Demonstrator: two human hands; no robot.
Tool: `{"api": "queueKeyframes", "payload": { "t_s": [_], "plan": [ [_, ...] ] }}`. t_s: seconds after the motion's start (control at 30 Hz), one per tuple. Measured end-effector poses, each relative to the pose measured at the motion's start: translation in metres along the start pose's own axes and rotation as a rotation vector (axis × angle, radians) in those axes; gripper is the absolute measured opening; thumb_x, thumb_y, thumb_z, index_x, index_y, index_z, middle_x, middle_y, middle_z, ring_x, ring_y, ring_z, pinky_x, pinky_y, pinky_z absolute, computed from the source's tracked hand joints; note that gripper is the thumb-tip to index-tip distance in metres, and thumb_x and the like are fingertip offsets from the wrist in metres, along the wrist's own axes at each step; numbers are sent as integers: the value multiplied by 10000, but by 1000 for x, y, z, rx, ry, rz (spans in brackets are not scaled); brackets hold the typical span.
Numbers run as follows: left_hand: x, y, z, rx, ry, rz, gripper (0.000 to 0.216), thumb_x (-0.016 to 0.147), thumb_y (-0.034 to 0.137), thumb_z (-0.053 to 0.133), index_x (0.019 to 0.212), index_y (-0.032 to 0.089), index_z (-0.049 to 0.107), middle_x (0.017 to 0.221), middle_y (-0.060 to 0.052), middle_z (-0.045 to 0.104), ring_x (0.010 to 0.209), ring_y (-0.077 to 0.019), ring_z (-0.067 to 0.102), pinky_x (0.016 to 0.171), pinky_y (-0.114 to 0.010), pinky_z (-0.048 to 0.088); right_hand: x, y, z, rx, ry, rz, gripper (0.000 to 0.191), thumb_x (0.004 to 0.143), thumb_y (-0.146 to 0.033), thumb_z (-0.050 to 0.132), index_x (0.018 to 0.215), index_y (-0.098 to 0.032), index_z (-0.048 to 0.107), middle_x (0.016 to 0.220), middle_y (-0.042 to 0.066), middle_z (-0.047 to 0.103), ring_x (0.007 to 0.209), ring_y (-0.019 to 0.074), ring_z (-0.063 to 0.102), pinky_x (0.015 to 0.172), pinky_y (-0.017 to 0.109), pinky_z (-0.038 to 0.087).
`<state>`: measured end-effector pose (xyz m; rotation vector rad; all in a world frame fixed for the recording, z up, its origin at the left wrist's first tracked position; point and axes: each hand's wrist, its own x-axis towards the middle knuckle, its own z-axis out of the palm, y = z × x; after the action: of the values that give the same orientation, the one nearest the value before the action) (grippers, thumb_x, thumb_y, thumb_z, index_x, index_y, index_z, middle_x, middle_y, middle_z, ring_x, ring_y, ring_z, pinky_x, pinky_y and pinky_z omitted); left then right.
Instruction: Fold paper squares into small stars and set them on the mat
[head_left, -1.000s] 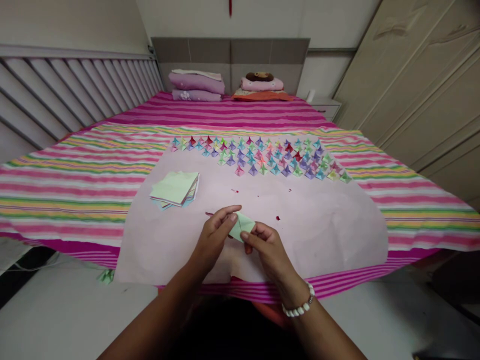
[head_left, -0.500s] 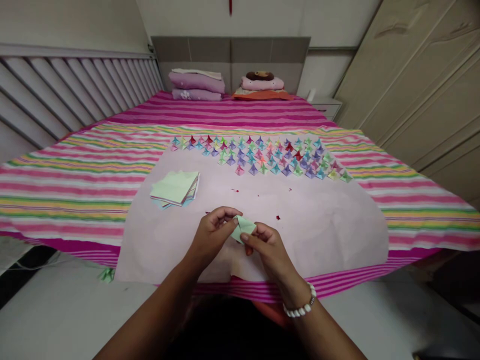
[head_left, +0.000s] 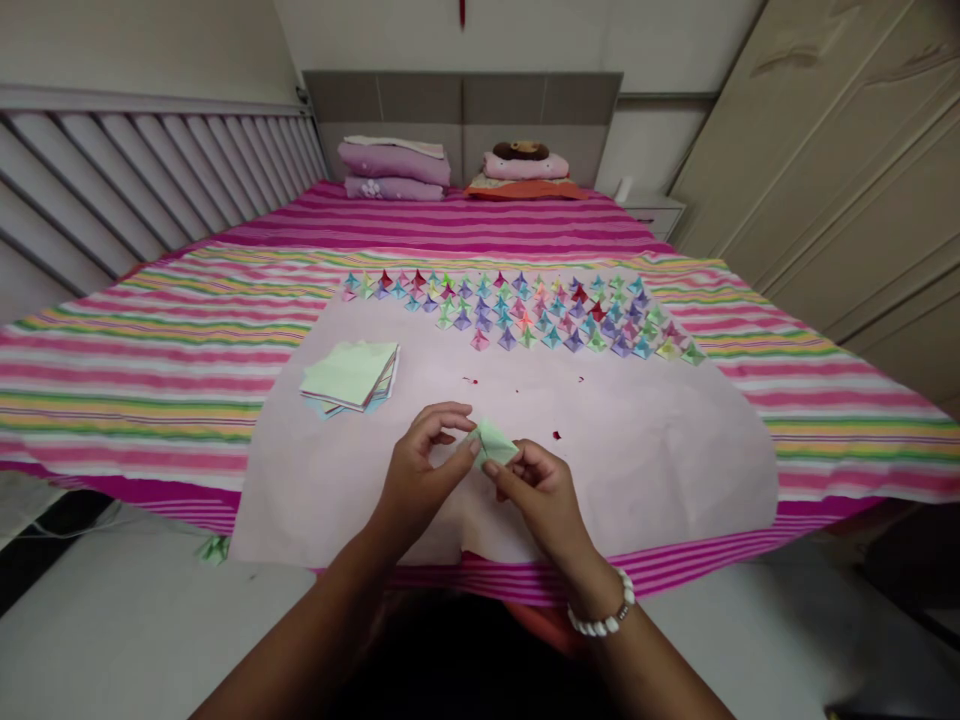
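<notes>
Paper, pale green and partly folded, sat between both hands above the pink sheet; left hand and right hand each pinched an edge with closed fingertips.

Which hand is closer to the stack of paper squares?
Left. The left hand sits just below and right of the stack; the right hand is farther right, beyond the green paper both hands pinch.

This is a bedroom in a home. A bed with a headboard and pillows stands between a wardrobe and a nightstand.
</notes>
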<state>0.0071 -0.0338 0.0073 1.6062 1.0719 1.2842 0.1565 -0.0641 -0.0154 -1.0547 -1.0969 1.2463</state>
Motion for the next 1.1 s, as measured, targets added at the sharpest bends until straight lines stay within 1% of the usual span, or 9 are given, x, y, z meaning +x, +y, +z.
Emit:
{"api": "queueKeyframes", "payload": {
  "t_s": [0.2,0.3,0.4,0.5,0.7,0.8,0.9,1.0,1.1],
  "plan": [
    [-2,0,-3,64,-54,47,80,782,222,661,851,206,697,1031,-67,621,975,-195,576,769,-295,431,0,2,1,-41,5,-61,264,724,-367,733,635,-196,552,518,-55,473,482,97,419,480,239,325],
    [0,3,-5,26,-78,40,85,811,234,635,836,211,712,952,-57,611,928,-185,575,745,-287,432,-1,1,0,-19,22,-80,222,716,-356,744,791,-202,604,550,-59,480,503,106,451,495,244,365],
    [1,5,-6,27,-93,12,86,797,248,654,827,215,727,906,-49,601,858,-173,568,709,-281,432,-2,-3,-2,-50,120,-209,311,751,-310,719,1029,-227,608,814,3,597,549,100,485,538,263,424],
    [0,6,-6,28,-100,8,100,786,268,668,839,225,741,872,-42,589,814,-164,557,668,-271,432,-3,-9,-5,-164,178,-378,242,794,-248,678,1033,-243,639,1118,69,566,575,88,487,576,287,455],
    [-3,12,-5,68,-122,41,112,791,251,668,863,237,753,810,-35,608,761,-151,572,617,-253,434,-5,-15,-5,-283,155,-429,53,821,-207,645,849,-222,687,930,48,616,573,108,489,506,270,406],
    [-3,14,-6,113,-117,86,87,782,240,684,845,232,743,777,-26,655,721,-141,578,625,-251,444,-7,-16,-4,-325,174,-442,73,821,-178,638,863,-220,682,1028,56,600,516,73,450,500,271,410],
    [-4,14,-7,177,-79,116,44,758,226,705,794,227,731,731,-7,676,594,-108,517,554,-231,418,-8,-18,-4,-381,174,-476,100,817,-157,631,877,-222,677,1078,62,585,495,61,432,476,267,406],
    [-5,13,-6,171,-63,63,35,750,223,704,780,212,718,676,6,676,497,-83,474,477,-212,394,-6,-19,-4,-376,111,-471,110,830,-150,604,878,-224,672,1022,61,602,538,86,479,480,265,420],
    [-4,9,-4,62,-77,-43,63,762,222,682,812,194,706,702,-7,704,535,-101,590,502,-208,466,-2,-19,-5,-370,75,-445,114,842,-153,586,883,-218,669,1049,72,612,601,107,534,532,278,463]
  ]
}}
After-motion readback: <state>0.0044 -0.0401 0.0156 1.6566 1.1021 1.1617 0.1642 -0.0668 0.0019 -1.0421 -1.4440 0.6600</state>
